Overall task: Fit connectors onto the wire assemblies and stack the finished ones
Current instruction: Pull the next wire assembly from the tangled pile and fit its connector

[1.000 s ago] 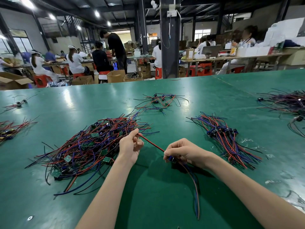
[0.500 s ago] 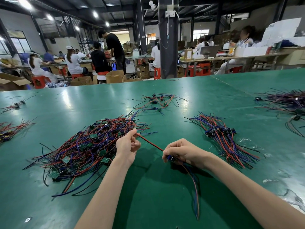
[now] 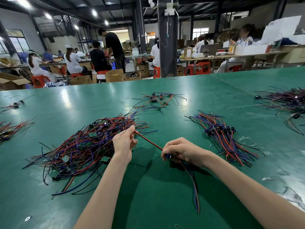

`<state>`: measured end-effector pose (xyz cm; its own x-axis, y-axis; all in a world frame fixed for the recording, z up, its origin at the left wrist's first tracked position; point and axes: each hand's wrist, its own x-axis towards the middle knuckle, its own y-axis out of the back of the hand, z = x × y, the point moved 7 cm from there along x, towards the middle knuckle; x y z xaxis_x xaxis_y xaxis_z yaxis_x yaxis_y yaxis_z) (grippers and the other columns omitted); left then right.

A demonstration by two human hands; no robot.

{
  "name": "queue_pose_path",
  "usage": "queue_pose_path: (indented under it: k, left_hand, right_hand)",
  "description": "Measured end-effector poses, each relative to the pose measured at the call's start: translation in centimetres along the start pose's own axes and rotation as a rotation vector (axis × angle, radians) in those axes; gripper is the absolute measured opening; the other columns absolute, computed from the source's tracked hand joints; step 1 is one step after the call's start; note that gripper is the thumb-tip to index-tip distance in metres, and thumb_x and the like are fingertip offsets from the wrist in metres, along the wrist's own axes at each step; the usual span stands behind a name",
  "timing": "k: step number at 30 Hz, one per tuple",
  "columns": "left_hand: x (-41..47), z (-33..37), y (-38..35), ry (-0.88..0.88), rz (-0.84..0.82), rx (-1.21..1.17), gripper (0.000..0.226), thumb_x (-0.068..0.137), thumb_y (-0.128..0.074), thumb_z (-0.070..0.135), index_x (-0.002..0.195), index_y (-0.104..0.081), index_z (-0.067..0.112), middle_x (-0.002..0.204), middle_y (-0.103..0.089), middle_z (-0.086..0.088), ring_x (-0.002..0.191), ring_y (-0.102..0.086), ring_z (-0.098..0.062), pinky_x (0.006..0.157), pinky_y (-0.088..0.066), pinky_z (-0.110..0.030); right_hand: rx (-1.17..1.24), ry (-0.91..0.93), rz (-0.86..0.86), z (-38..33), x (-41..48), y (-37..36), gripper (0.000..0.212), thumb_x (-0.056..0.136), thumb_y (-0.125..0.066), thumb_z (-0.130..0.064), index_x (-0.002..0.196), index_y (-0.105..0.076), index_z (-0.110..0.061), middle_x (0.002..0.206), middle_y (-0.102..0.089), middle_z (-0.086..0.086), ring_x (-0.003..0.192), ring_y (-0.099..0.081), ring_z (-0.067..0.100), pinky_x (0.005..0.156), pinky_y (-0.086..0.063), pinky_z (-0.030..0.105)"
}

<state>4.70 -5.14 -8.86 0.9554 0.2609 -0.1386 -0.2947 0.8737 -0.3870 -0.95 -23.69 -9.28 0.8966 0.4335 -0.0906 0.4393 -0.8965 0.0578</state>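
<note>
My left hand (image 3: 124,142) pinches the far end of a red wire (image 3: 148,140), which runs taut down to my right hand (image 3: 180,150). There my right hand grips a small blue-black connector (image 3: 168,156), and blue and red wires (image 3: 194,187) trail from it toward me over the green table (image 3: 156,195). To the left lies a big tangled pile of red, blue and black wires with small green boards (image 3: 82,146). A neater stack of wire assemblies with dark connectors (image 3: 221,134) lies to the right.
A small loose bunch of wires and connectors (image 3: 158,100) lies farther back in the middle. More wire heaps sit at the right edge (image 3: 287,101) and the left edge (image 3: 9,129). Beyond the table, people sit at other benches among cardboard boxes and red stools.
</note>
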Motion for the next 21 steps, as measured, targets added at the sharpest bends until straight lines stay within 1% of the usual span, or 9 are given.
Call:
queue_pose_path:
  k: [2, 4, 7, 9, 11, 13, 16, 18, 21]
  left_hand:
    - [-0.1, -0.2, -0.1, 0.006, -0.019, -0.009, 0.03, 0.084, -0.072, 0.019, 0.059, -0.06, 0.008, 0.042, -0.045, 0.007, 0.033, -0.038, -0.006, 0.037, -0.037, -0.016]
    - [-0.3, -0.5, -0.4, 0.049, -0.073, -0.039, 0.029, 0.08, -0.073, 0.029, 0.063, -0.064, 0.007, 0.047, -0.047, 0.006, 0.036, -0.039, -0.006, 0.038, -0.04, -0.015]
    - [-1.0, -1.2, -1.3, 0.138, -0.176, -0.066, 0.048, 0.068, -0.068, 0.046, 0.086, -0.066, 0.001, 0.057, -0.053, 0.004, 0.041, -0.044, -0.005, 0.04, -0.043, -0.014]
    - [-1.5, -1.5, -2.1, 0.174, -0.247, -0.078, 0.056, 0.063, -0.066, 0.05, 0.094, -0.064, 0.003, 0.059, -0.057, 0.005, 0.045, -0.047, -0.004, 0.042, -0.046, -0.014]
    - [-2.2, -1.6, -3.2, 0.183, -0.344, -0.039, 0.051, 0.064, -0.065, 0.047, 0.094, -0.065, 0.006, 0.067, -0.063, 0.005, 0.052, -0.049, -0.005, 0.046, -0.047, -0.015]
    - [-3.2, -2.1, -4.1, 0.174, -0.441, 0.071, 0.043, 0.066, -0.069, 0.037, 0.096, -0.067, 0.006, 0.072, -0.065, 0.005, 0.057, -0.049, -0.005, 0.049, -0.047, -0.015]
    - [-4.8, -3.4, -5.3, 0.139, -0.561, 0.269, 0.016, 0.077, -0.07, 0.018, 0.088, -0.066, 0.007, 0.069, -0.065, 0.005, 0.057, -0.054, -0.004, 0.053, -0.046, -0.014]
    - [-5.3, -3.7, -5.7, 0.11, -0.574, 0.284, 0.005, 0.083, -0.067, 0.01, 0.081, -0.066, 0.006, 0.067, -0.068, 0.001, 0.056, -0.059, -0.004, 0.054, -0.047, -0.014]
    - [-5.2, -3.3, -5.7, 0.067, -0.54, 0.257, 0.006, 0.081, -0.069, 0.007, 0.077, -0.065, 0.004, 0.065, -0.067, -0.003, 0.053, -0.058, -0.005, 0.051, -0.046, -0.014]
  right_hand:
    - [0.005, -0.003, 0.012, 0.1, -0.1, 0.1, 0.021, 0.088, -0.057, -0.007, 0.071, -0.07, -0.008, 0.071, -0.067, 0.009, 0.054, -0.045, 0.01, 0.046, -0.033, 0.018]
    - [0.014, 0.005, 0.027, 0.0, -0.1, 0.1, 0.022, 0.088, -0.058, -0.007, 0.07, -0.071, -0.009, 0.07, -0.067, 0.009, 0.052, -0.044, 0.011, 0.045, -0.033, 0.018]
    - [0.045, 0.03, 0.074, -0.2, -0.1, 0.2, 0.023, 0.087, -0.058, -0.006, 0.068, -0.071, -0.01, 0.068, -0.066, 0.009, 0.049, -0.042, 0.011, 0.043, -0.032, 0.018]
    - [0.082, 0.037, 0.112, -0.2, 0.0, 0.4, 0.026, 0.088, -0.056, -0.005, 0.067, -0.071, -0.01, 0.066, -0.066, 0.008, 0.047, -0.044, 0.01, 0.042, -0.031, 0.018]
    - [0.117, 0.041, 0.151, -0.2, 0.0, 0.7, 0.027, 0.088, -0.056, -0.006, 0.066, -0.071, -0.011, 0.067, -0.067, 0.008, 0.046, -0.044, 0.009, 0.042, -0.03, 0.018]
    - [0.137, 0.044, 0.196, -0.1, 0.0, 1.0, 0.026, 0.088, -0.057, -0.006, 0.066, -0.071, -0.01, 0.065, -0.066, 0.007, 0.045, -0.043, 0.009, 0.042, -0.029, 0.018]
    - [0.187, 0.055, 0.264, 0.2, 0.2, 1.2, 0.023, 0.087, -0.058, -0.002, 0.068, -0.07, -0.006, 0.061, -0.06, 0.009, 0.044, -0.046, 0.01, 0.041, -0.035, 0.017]
    - [0.22, 0.065, 0.285, 0.3, 0.3, 1.3, 0.023, 0.087, -0.058, 0.0, 0.068, -0.07, -0.006, 0.063, -0.061, 0.011, 0.047, -0.05, 0.014, 0.044, -0.042, 0.019]
    - [0.206, 0.085, 0.302, 0.2, 0.4, 1.5, 0.028, 0.086, -0.059, 0.0, 0.063, -0.072, -0.01, 0.061, -0.063, 0.009, 0.051, -0.051, 0.016, 0.048, -0.045, 0.021]
